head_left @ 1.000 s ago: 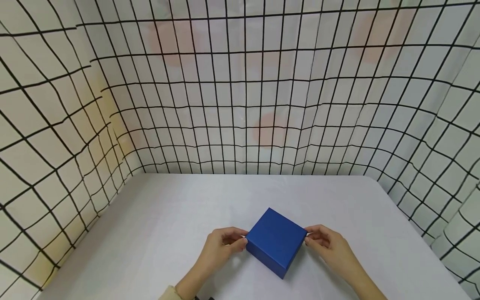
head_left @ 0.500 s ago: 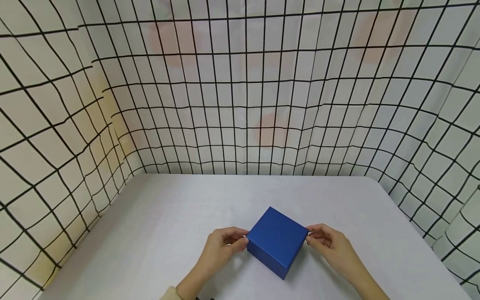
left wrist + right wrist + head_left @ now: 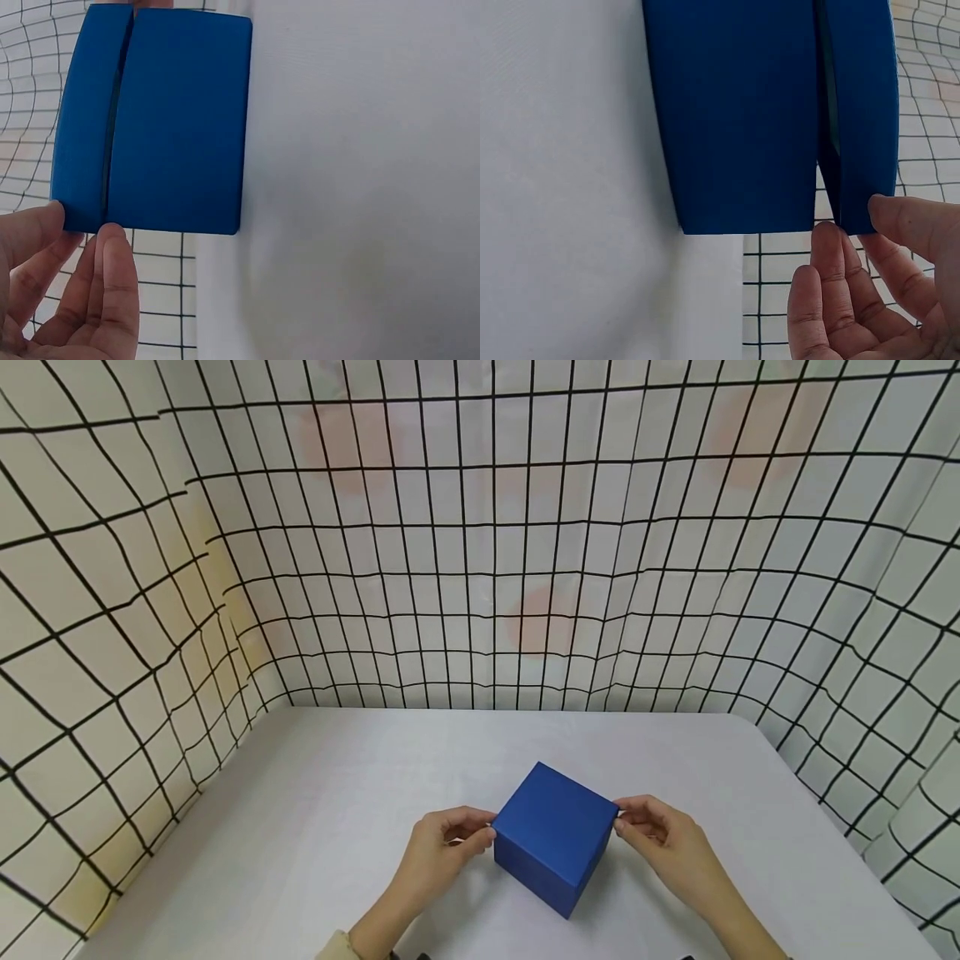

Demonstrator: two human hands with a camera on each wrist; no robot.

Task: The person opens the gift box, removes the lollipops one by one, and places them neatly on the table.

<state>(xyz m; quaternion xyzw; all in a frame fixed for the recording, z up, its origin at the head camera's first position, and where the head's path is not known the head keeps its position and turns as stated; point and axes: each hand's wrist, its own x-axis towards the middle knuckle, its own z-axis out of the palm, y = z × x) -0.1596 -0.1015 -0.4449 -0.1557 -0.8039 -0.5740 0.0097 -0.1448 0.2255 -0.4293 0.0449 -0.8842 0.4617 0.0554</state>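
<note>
A blue box (image 3: 532,868) stands on the white table, turned so one corner points toward me. Its lid (image 3: 555,818) is raised a little, and both wrist views show a narrow dark gap between lid (image 3: 91,112) and base (image 3: 180,120). At the lid's left corner my left hand (image 3: 438,856) pinches the edge between thumb and fingers. The opposite corner is held by my right hand (image 3: 671,852), its thumb and fingertips on the lid (image 3: 866,112). On that side the gap looks wider, tapering along the box. The inside of the box is hidden.
The white tabletop (image 3: 360,785) reaches back to a white wall with a black grid (image 3: 480,552). Similar gridded sheets rise along the left and right sides. A light sleeve cuff (image 3: 339,946) shows at the left wrist.
Both hands have moved slightly up with the lid, the right one a little more. The blue box looks taller now, while its base stays in about the same place.
</note>
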